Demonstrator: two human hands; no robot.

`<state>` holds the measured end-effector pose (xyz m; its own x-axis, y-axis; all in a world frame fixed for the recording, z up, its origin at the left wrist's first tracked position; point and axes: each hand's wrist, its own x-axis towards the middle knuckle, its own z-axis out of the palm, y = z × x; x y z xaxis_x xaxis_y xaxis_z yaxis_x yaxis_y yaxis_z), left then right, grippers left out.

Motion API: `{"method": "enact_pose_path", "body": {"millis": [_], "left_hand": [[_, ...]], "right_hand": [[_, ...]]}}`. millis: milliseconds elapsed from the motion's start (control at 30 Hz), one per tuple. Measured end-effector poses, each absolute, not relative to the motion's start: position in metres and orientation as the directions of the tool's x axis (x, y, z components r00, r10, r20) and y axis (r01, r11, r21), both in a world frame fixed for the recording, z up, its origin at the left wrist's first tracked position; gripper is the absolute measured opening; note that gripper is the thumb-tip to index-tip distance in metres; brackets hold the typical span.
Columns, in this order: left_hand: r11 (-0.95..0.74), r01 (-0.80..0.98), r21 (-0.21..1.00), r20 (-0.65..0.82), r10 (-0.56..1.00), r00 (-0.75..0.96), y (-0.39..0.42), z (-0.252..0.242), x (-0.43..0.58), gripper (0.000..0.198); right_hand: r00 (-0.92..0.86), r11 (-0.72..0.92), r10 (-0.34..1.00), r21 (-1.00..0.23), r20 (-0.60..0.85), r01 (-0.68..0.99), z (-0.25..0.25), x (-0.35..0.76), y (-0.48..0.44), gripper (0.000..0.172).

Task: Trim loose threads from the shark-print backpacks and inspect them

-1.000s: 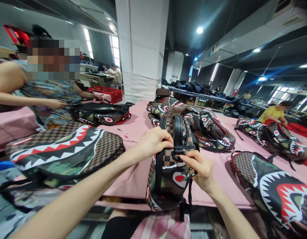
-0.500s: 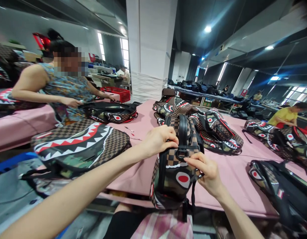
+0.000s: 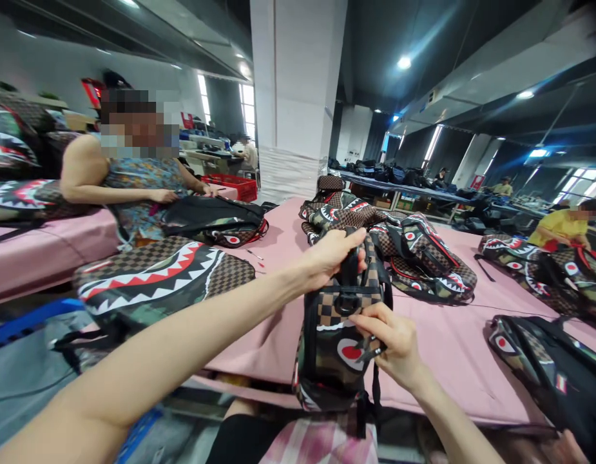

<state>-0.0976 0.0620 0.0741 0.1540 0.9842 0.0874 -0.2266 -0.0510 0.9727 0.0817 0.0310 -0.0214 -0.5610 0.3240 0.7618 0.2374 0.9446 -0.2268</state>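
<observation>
A shark-mouth backpack (image 3: 334,348) with brown checks and camouflage stands upright at the near edge of the pink table (image 3: 437,348). My left hand (image 3: 334,254) is wrapped round its black top handle. My right hand (image 3: 392,341) is closed against the upper front of the bag, beside the eye print, pinching a small metal tool that looks like thread snips.
Several more shark backpacks lie about: one at the left (image 3: 157,277), a heap at the back (image 3: 399,245), others at the right (image 3: 544,367). A seated person (image 3: 138,180) handles a bag at the left. Another person in yellow (image 3: 563,225) works far right. A white pillar (image 3: 298,96) stands behind.
My left hand has moved from the bag's upper left edge up onto the top handle and closed round it. My right hand stays on the bag's front. The camera has turned slightly left.
</observation>
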Motion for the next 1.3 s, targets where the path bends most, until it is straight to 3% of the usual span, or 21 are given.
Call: {"method": "enact_pose_path", "body": {"millis": [67,133,200,267,400,600,767,933,1033,1133,1233,1300], "left_hand": [[-0.100,-0.116,0.988,0.123,0.972,0.203,0.068,0.076,-0.094,0.030],[-0.158,0.075,0.985,0.128,0.943,0.307,0.076,0.081,-0.106,0.034],[-0.216,0.270,0.938,0.100,0.917,0.387,0.084,0.088,-0.128,0.041],[-0.288,0.404,0.868,0.130,0.918,0.374,0.092,0.093,-0.150,0.045],[-0.415,0.493,0.765,0.363,0.910,0.202,0.105,0.092,-0.169,0.042],[-0.499,0.593,0.632,0.522,0.839,0.150,0.105,0.081,-0.157,0.040],[-0.554,0.584,0.593,0.537,0.813,0.226,0.098,0.078,-0.158,0.043],[-0.486,0.534,0.692,0.431,0.871,0.235,0.109,0.070,-0.166,0.051],[-0.401,0.561,0.725,0.316,0.916,0.246,0.115,0.071,-0.168,0.048],[-0.318,0.580,0.750,0.221,0.947,0.234,0.105,0.074,-0.171,0.049],[-0.241,0.450,0.860,0.148,0.961,0.232,0.084,0.070,-0.171,0.049],[-0.217,0.335,0.917,0.142,0.962,0.233,0.070,0.064,-0.166,0.046]], "right_hand": [[-0.516,0.928,0.372,-0.326,0.771,0.183,-0.015,0.089,0.027,0.025],[-0.358,0.883,0.470,-0.427,0.807,0.196,-0.009,0.103,0.028,0.020],[-0.160,0.835,0.527,-0.472,0.835,0.284,-0.005,0.118,0.037,0.017],[-0.074,0.809,0.521,-0.465,0.850,0.360,-0.007,0.128,0.050,0.018],[-0.177,0.830,0.504,-0.418,0.845,0.368,-0.026,0.121,0.063,0.025],[-0.250,0.872,0.455,-0.372,0.854,0.318,-0.045,0.098,0.040,0.037],[-0.243,0.876,0.449,-0.371,0.860,0.308,-0.048,0.107,0.039,0.040],[-0.224,0.874,0.450,-0.375,0.864,0.308,-0.057,0.114,0.051,0.041],[-0.202,0.858,0.481,-0.410,0.853,0.310,-0.060,0.122,0.077,0.033],[-0.161,0.774,0.603,-0.524,0.781,0.356,-0.050,0.134,0.109,0.019],[-0.025,0.658,0.702,-0.635,0.712,0.404,-0.020,0.139,0.116,0.020],[-0.038,0.675,0.675,-0.595,0.737,0.436,0.008,0.130,0.100,0.023]]}}
